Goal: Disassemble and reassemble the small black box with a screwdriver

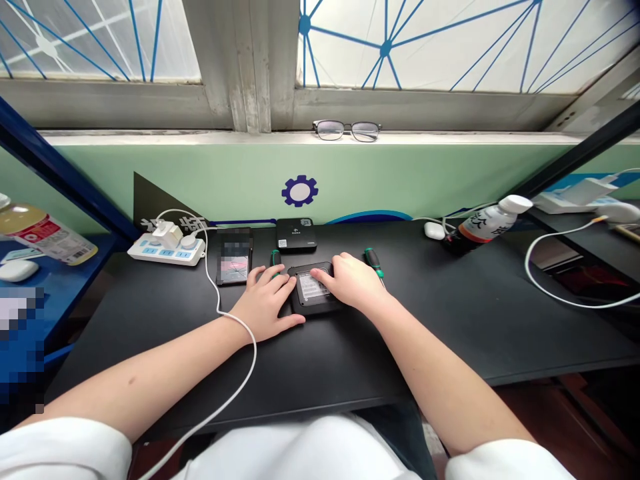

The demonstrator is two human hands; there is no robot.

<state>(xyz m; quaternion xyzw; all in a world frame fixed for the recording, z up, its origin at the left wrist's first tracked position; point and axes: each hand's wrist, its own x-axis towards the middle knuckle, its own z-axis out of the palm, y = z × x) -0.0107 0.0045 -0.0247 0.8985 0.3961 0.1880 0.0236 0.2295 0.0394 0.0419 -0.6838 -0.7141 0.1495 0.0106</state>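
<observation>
A flat black box [317, 307] lies on the black table with its labelled underside up. My right hand [354, 283] grips its right side, thumb resting over the pale label [311, 287]. At the box's left edge is my left hand [265, 303], its fingers spread and the fingertips close to or touching the side. A green and black screwdriver [373, 262] lies just behind my right wrist, its tip partly hidden. Behind my left fingers shows another green handle [275, 257]. A second black box [296, 235] with a small sticker sits farther back.
A phone [234, 257] lies left of the boxes, near a white power strip [167, 250]. A white cable [253, 347] runs over my left forearm. To the right are a dark drink bottle [487, 223] and a white earbud case [434, 231]. Glasses [347, 131] rest on the sill.
</observation>
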